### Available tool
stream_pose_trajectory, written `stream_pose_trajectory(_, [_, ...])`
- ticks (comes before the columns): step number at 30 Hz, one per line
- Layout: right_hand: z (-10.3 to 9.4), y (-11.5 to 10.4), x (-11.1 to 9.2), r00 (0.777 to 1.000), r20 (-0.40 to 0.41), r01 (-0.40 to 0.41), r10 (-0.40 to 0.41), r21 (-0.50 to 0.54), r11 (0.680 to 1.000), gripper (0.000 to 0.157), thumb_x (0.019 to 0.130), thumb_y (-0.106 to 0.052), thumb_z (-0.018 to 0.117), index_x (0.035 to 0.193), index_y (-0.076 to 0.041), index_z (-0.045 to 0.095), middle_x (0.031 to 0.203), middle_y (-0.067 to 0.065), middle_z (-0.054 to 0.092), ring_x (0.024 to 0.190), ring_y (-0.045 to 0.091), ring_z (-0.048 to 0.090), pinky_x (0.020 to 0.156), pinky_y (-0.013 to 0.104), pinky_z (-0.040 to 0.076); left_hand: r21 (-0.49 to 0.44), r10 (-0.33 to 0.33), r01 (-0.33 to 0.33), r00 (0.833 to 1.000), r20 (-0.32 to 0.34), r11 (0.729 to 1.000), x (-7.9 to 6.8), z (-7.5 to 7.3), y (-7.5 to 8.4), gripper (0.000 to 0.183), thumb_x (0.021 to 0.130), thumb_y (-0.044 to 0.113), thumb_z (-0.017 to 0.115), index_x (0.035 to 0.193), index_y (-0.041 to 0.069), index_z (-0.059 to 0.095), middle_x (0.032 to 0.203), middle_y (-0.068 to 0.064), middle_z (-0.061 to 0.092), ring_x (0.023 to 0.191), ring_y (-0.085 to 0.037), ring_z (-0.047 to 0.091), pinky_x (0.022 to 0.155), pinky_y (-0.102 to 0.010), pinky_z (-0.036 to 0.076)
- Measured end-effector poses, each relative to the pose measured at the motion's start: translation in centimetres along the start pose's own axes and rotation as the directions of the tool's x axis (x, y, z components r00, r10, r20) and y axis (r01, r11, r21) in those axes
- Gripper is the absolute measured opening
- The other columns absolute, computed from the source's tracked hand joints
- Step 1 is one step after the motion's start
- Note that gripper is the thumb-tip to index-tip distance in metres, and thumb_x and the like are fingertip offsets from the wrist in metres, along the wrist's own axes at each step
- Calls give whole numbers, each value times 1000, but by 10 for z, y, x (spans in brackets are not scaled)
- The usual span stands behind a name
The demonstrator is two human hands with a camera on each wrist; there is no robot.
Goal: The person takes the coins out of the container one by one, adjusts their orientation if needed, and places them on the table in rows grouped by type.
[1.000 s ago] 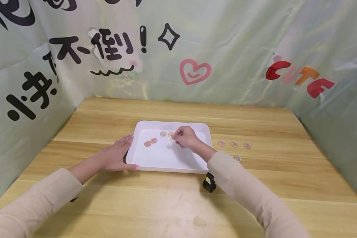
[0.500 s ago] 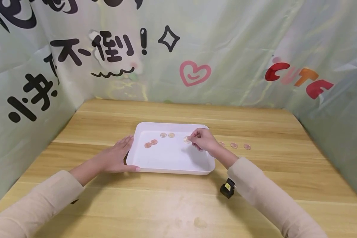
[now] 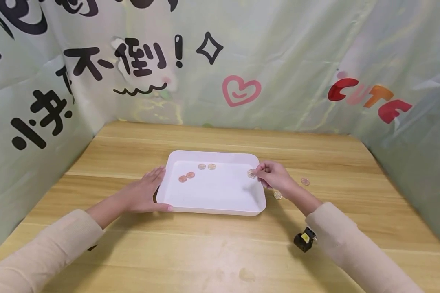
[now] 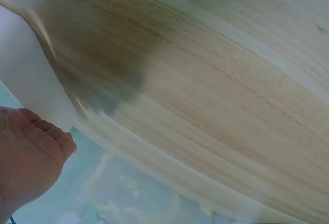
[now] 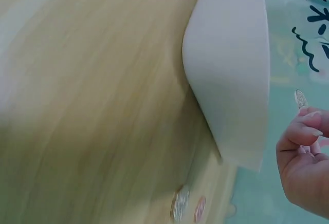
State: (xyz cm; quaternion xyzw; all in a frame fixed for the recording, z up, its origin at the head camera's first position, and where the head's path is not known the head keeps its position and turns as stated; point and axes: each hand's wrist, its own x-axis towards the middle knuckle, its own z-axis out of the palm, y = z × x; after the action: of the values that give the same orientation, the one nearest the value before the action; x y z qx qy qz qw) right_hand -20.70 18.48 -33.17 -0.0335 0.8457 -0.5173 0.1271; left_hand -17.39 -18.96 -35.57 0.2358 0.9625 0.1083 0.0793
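In the head view a white tray (image 3: 212, 199) lies on the wooden table. My left hand (image 3: 143, 193) rests against its left end, fingers straight along the side and thumb on the front rim. The left wrist view shows this hand (image 4: 33, 154) beside the tray wall. Over the tray's right rim, my right hand (image 3: 275, 177) pinches a silvery coin (image 3: 251, 174) between thumb and finger; the right wrist view shows this coin (image 5: 300, 98) upright at the fingertips. Inside the tray lie two touching copper coins (image 3: 183, 178), a silvery coin (image 3: 202, 166) and a golden coin (image 3: 212, 166).
Right of the tray, a silvery coin (image 3: 277, 195) and a copper coin (image 3: 305, 181) lie on the table (image 3: 190, 252); the right hand hides part of that area. A small black device (image 3: 305, 239) sits at the right wrist. A printed curtain (image 3: 278, 53) encloses the table.
My right hand has moved right across the tray with the pinched coin, from near the golden coin to the right rim. The left hand stays at the tray's left end.
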Motion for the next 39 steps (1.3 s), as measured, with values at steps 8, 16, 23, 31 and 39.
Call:
stream_pose_trajectory(8, [-22,10,-11,1000,-20,-1,1,11,1000,13,92,-13,54,86,-2,50,63,-3,49,49,4,40,46,20,37,-3,-3,3,1000,5,1000,0,-1,2,112,75,66,59,145,-10,14,153,-24,13,141,-40,15,115,-51,20])
stream_pose_trajectory(16, [-39,26,-24,999,-50,-3,2,-21,1000,16,92,-14,55,85,-1,51,61,-5,48,49,4,40,44,20,36,-5,6,-5,1000,4,1000,-1,-1,2,112,75,67,58,144,-10,14,153,-25,13,141,-40,15,115,-51,20])
stream_pose_trajectory(23, [-59,45,-34,997,-74,-21,19,-26,999,16,93,-14,53,85,0,51,60,-5,49,49,3,41,44,20,37,-9,3,-3,1000,1,1000,-2,-1,3,112,75,67,59,144,-10,14,153,-25,13,141,-40,15,115,-51,20])
stream_pose_trajectory(31, [-81,72,-45,991,-82,-105,103,-19,994,16,95,-15,50,84,-4,51,65,-7,51,51,3,43,45,18,39,-12,11,-11,1000,-2,1000,1,2,1,112,76,66,58,145,-10,13,153,-25,11,142,-39,14,115,-51,18])
stream_pose_trajectory(39, [-96,94,-49,984,-43,-176,172,-106,979,19,96,-15,48,84,-1,54,65,-6,51,51,3,43,45,18,40,-13,7,-7,1000,7,1000,1,2,0,112,76,65,59,145,-10,12,154,-25,10,142,-39,13,116,-51,18])
